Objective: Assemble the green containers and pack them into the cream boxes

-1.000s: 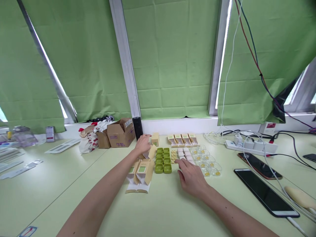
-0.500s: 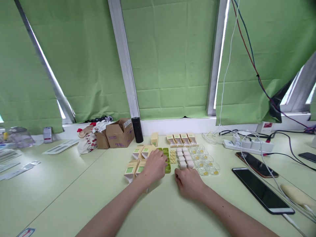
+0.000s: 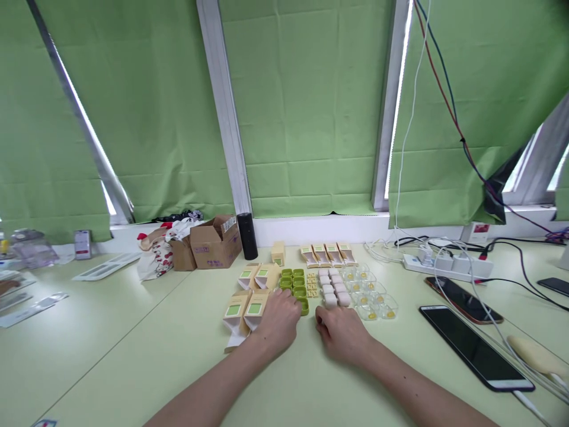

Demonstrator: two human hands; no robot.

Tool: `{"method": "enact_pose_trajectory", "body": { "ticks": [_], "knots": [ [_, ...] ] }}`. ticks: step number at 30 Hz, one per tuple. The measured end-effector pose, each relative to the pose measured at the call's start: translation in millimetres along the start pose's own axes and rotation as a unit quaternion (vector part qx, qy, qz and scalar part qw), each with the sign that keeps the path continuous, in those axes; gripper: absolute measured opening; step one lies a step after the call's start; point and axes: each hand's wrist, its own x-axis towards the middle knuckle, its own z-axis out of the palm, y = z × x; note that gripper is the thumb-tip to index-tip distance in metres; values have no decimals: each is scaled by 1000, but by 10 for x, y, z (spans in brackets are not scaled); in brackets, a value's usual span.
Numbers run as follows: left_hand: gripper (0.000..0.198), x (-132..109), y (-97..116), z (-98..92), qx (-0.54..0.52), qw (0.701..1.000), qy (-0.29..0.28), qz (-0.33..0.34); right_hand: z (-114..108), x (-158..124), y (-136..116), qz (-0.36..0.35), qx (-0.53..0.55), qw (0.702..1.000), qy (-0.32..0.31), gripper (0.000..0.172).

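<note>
Curling over the near end of a two-column block of olive-green, square, round-cornered cups (image 3: 299,283), just below the frame's centre, the left hand (image 3: 279,319) hides its fingertips; whether it grips a cup cannot be told. Lying just below the pale, rounded, pinkish-white blocks (image 3: 329,290), the right hand (image 3: 345,333) is loosely clenched, with nothing seen in it.

Grouping looks largely done: like pieces sit in neat ranks. The pieces remain apart, though — the green cups in view look unfilled, and no block is seen inside one.

Small cream-yellow pieces (image 3: 312,285) form a narrow strip between cups and blocks. Right of the blocks stand clear, glossy, thin-walled cups (image 3: 368,286) with yellow spots at their bases. To the left of the green cups, pale-yellow folded-card cartons with green square labels (image 3: 235,310) lie with white inner flaps showing; similar cartons (image 3: 329,254) line up above the blocks, and one upright pale-yellow carton (image 3: 278,253) stands alone above the cups.

Further out on the smooth, pale-green tabletop (image 3: 111,356) are a brown corrugated cardboard box (image 3: 217,246) at centre-left, a matt black cylinder (image 3: 248,236) beside it, and a glassy black phone with white ends (image 3: 478,347) at lower right.
</note>
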Motion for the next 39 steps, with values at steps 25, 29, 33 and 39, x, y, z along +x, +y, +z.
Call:
{"method": "enact_pose_trajectory", "body": {
  "ticks": [25, 29, 33, 39],
  "knots": [
    [27, -55, 172, -72, -48, 981, 180, 61, 27, 104, 161, -8, 295, 927, 229, 38],
    [22, -65, 163, -74, -129, 961, 244, 26, 48, 119, 174, -2, 345, 905, 251, 37],
    [36, -58, 168, -65, -219, 938, 269, -17, 81, 130, 170, 14, 386, 887, 253, 38],
    [40, -35, 166, -23, -304, 920, 245, -30, 84, 127, 152, 3, 419, 872, 251, 39]
  ]
}}
